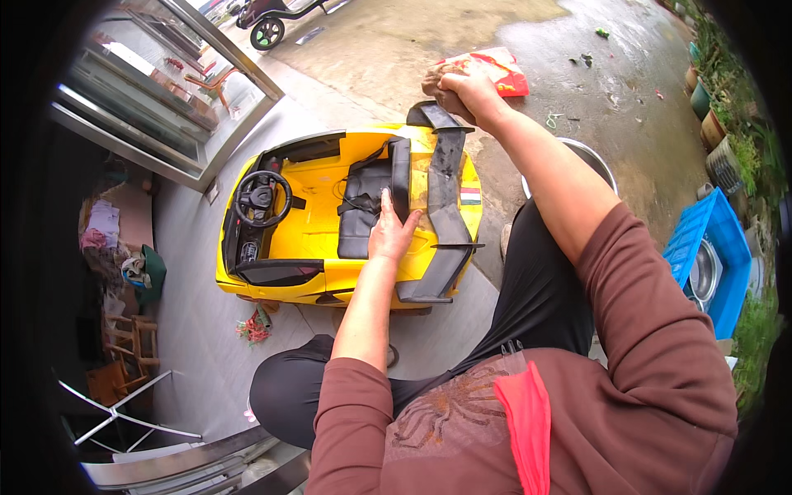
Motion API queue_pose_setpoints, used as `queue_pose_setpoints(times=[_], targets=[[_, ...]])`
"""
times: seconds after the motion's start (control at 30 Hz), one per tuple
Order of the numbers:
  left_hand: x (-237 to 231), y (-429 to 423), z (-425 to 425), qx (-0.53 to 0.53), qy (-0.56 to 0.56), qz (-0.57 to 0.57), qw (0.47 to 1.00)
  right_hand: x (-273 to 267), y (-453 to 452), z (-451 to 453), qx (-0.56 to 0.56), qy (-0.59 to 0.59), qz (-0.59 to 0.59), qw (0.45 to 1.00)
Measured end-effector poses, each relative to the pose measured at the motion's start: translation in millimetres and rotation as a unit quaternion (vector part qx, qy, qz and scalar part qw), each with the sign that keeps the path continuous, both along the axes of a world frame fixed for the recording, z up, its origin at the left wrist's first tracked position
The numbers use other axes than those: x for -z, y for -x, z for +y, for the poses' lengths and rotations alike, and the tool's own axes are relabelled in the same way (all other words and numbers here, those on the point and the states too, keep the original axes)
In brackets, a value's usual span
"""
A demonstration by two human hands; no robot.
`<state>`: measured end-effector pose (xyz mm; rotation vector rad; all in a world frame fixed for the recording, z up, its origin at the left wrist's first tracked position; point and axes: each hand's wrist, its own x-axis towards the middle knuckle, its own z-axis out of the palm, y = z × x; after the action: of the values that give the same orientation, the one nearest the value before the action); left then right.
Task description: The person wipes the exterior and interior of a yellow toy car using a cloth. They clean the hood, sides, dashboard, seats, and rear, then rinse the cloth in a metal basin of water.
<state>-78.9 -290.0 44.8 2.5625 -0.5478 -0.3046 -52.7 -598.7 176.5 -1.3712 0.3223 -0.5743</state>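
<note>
Before me stands a yellow ride-on toy car [315,223] with a black steering wheel [263,198] and a black padded seat [362,216]. My left hand [394,229] rests against the seat's backrest [401,176], its fingers spread and nothing held. A crumpled brown cloth [448,93] is bunched in my right hand [476,96], over the far end of the car's black rear spoiler [447,167]. Dirt smudges show on the spoiler and the yellow body beside it. Whether the cloth touches the spoiler is hard to tell.
Behind my right hand lies a red printed packet [510,71] on wet concrete. A metal basin [591,158] is partly hidden by my right arm. Rightward stand a blue plastic crate [730,260] and potted plants [711,130]. A metal-framed glass door [167,93] stands at left.
</note>
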Motion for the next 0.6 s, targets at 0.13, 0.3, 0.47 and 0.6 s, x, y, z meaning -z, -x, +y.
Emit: queue_pose_setpoints(times=[0.13, 0.3, 0.47, 0.6], targets=[[9.1, -4.7, -2.8, -0.023, -0.032, -0.035, 0.999, 11.9, -3.8, 0.1, 0.009, 0.074, 0.028, 0.997], [21.2, -5.4, -3.9, -0.023, -0.035, -0.095, 0.995, 24.8, 1.5, -5.1, -0.044, 0.066, 0.074, 0.994], [26.2, -4.5, -0.4, -0.013, -0.033, -0.163, 0.986, 31.3, 10.7, -6.1, -0.063, 0.103, 0.092, 0.988], [25.0, -4.3, -0.1, -0.007, -0.042, -0.181, 0.983, 30.2, 15.5, -12.5, -0.07, 0.123, 0.125, 0.982]])
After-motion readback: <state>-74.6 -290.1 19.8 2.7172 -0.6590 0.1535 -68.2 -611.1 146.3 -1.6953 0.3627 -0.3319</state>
